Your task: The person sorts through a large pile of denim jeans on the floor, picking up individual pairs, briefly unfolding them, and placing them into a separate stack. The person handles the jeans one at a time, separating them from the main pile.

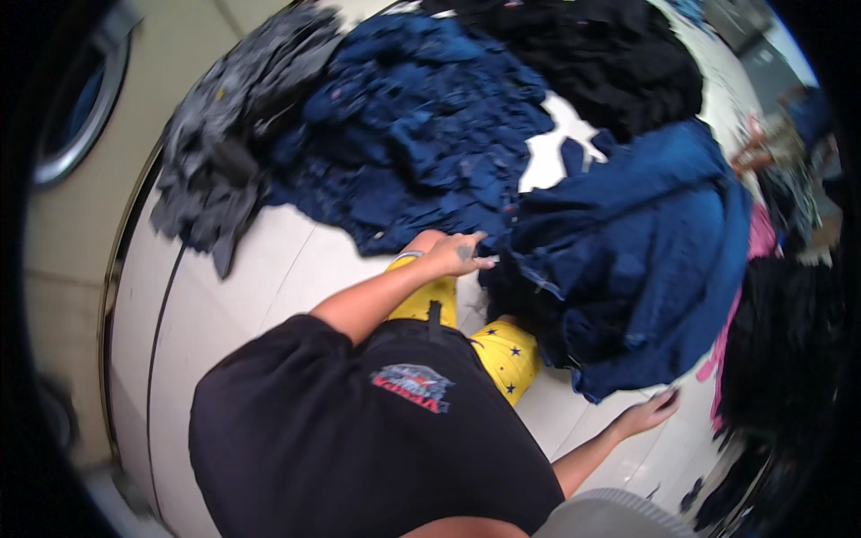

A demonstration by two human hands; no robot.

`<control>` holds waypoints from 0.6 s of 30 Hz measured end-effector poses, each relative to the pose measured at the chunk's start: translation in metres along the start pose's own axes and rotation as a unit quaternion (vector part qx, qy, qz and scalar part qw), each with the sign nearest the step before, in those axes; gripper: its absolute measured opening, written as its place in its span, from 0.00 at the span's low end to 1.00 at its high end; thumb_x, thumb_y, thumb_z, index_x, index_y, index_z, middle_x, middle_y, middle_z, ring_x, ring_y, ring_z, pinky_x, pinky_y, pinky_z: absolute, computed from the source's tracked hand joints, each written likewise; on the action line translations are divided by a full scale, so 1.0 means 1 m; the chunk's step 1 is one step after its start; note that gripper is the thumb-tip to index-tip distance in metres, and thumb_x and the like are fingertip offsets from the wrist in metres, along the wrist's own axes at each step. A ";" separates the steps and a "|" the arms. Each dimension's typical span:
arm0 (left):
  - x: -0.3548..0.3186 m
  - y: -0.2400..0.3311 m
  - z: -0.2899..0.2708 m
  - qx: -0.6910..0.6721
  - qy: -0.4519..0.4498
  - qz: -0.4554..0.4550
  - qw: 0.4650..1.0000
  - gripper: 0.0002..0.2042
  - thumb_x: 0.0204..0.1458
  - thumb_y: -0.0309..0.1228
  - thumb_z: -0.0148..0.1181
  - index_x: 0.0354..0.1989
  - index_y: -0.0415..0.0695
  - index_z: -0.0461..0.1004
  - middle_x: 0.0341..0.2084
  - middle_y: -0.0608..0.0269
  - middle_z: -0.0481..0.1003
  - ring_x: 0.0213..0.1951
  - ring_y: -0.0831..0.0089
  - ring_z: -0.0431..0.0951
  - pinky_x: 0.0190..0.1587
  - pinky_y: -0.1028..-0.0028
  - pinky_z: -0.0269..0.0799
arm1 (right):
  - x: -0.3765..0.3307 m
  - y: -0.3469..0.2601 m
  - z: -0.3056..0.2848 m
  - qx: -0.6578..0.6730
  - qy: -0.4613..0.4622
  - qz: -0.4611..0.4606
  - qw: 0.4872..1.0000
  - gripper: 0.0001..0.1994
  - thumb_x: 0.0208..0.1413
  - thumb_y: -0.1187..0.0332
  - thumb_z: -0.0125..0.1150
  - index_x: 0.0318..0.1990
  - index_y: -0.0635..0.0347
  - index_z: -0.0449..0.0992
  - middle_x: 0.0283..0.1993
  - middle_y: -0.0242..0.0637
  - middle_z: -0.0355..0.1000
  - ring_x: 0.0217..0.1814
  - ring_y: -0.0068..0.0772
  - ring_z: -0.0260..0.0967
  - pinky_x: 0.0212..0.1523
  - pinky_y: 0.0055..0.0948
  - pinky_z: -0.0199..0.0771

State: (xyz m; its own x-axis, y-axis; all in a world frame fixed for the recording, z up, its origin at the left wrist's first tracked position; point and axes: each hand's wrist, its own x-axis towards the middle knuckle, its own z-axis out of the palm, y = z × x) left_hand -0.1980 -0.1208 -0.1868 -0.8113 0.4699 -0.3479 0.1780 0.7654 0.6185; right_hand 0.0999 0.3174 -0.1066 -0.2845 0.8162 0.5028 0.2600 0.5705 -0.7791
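Ref = blue pile | big blue garmt sprawls R of pile | L hand by pile's near edge, grip can't tell | R hand well off pile, near-R side, grip can't tell | grey heap hugs pile's L

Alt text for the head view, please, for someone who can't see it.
A person's left hand and right hand are near a large blue garment over a pale floor; grey cloth, dark blue cloth and black cloth lie heaped beyond.
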 end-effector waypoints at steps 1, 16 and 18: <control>-0.003 -0.037 0.000 0.038 0.017 0.038 0.998 0.36 0.53 0.56 0.71 0.63 0.41 0.79 0.47 0.43 0.85 0.52 0.45 0.85 0.58 0.56 0.79 | -0.026 0.031 -0.004 -0.081 -0.007 0.040 0.996 0.23 0.79 0.63 0.50 0.69 0.74 0.69 0.68 0.59 0.72 0.68 0.52 0.73 0.71 0.41 0.71; 0.138 -0.271 -0.287 0.179 0.400 -0.323 0.839 0.58 0.48 0.49 0.80 0.84 0.56 0.47 0.80 0.40 0.54 0.77 0.33 0.59 0.74 0.36 0.58 | -0.162 -0.045 0.058 -0.247 -0.597 0.141 0.750 0.22 0.67 0.62 0.66 0.63 0.64 0.80 0.63 0.54 0.80 0.62 0.52 0.81 0.63 0.44 0.78; 0.130 -0.288 -0.289 0.123 0.325 -0.312 0.884 0.40 0.55 0.36 0.70 0.79 0.54 0.61 0.65 0.37 0.75 0.60 0.37 0.80 0.62 0.45 0.77 | -0.158 -0.066 0.072 -0.261 -0.636 0.114 0.717 0.22 0.67 0.61 0.66 0.64 0.63 0.80 0.63 0.55 0.80 0.63 0.54 0.80 0.64 0.44 0.77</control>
State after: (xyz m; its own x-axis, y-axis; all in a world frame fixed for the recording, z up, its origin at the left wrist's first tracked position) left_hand -0.5152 -0.4076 -0.2069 -0.9283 -0.3697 -0.0391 -0.3673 0.8959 0.2497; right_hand 0.0616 0.1445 -0.1615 -0.7048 0.3399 -0.6227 0.6491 0.6631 -0.3727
